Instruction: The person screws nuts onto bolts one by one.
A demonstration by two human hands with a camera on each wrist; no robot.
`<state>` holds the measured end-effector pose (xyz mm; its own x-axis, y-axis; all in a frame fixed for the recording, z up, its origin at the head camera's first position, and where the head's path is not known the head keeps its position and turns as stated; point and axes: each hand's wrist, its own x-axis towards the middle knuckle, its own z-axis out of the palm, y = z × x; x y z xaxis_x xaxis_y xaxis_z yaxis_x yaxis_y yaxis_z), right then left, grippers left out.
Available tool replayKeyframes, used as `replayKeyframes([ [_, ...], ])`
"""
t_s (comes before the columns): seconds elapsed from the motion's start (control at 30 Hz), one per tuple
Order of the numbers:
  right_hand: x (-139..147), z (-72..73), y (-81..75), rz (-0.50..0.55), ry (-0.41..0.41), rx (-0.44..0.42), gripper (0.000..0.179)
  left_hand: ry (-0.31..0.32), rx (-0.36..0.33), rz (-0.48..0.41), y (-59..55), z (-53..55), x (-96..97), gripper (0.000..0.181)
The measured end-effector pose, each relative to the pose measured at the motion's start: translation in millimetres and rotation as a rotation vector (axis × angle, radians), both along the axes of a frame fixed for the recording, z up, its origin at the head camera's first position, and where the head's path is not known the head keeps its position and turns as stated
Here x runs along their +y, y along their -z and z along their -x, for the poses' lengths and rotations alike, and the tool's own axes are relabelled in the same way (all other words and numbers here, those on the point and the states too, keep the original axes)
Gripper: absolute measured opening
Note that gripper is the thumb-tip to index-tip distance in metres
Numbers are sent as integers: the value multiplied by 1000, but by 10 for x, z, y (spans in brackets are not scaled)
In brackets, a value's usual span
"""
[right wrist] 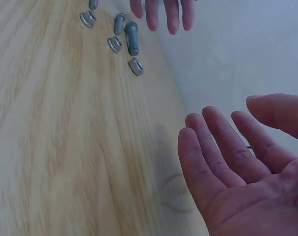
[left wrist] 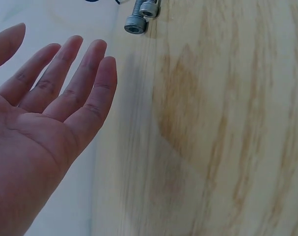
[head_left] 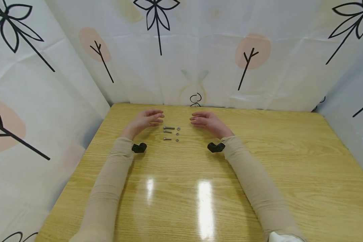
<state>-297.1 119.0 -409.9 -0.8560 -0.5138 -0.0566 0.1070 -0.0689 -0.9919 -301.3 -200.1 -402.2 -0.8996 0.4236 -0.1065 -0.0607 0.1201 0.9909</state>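
We see the long bolt (head_left: 170,127) lying on the table (head_left: 290,154), toward its far edge, between the left hand (head_left: 143,121) and the right hand (head_left: 210,123). Just on our side of it lies the middle bolt (head_left: 167,131), slightly askew, and a little nearer to us the near bolt (head_left: 167,138); all three heads point to the left. To the right of the shanks we find a column of nuts, apart from the bolts: the far nut (head_left: 178,129), the middle nut (head_left: 177,134) and the near nut (head_left: 177,140). The left hand is nearest the bolt heads, its fingers extended and relaxed, gripping nothing. Across the nuts from it, the right hand also has loose, extended fingers and holds nothing; in each wrist view we look onto the palm. On the inner side of the wrists we notice the left device (head_left: 139,148) and the right device (head_left: 216,147), both black. The left sleeve (head_left: 107,181) and the right sleeve (head_left: 257,178) are beige. Between them, bright reflections shine on the wood-grain table. White cloth (head_left: 196,50) with black and pink prints hangs behind it.
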Motion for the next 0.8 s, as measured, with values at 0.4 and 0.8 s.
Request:
replayKeyframes([
  [0.4, -242, 34, 102, 16, -4, -81, 43, 36, -39, 38, 52, 40, 74, 45],
  [0.8, -416, 61, 158, 1, -11, -90, 43, 13, -81, 54, 134, 93, 102, 45],
])
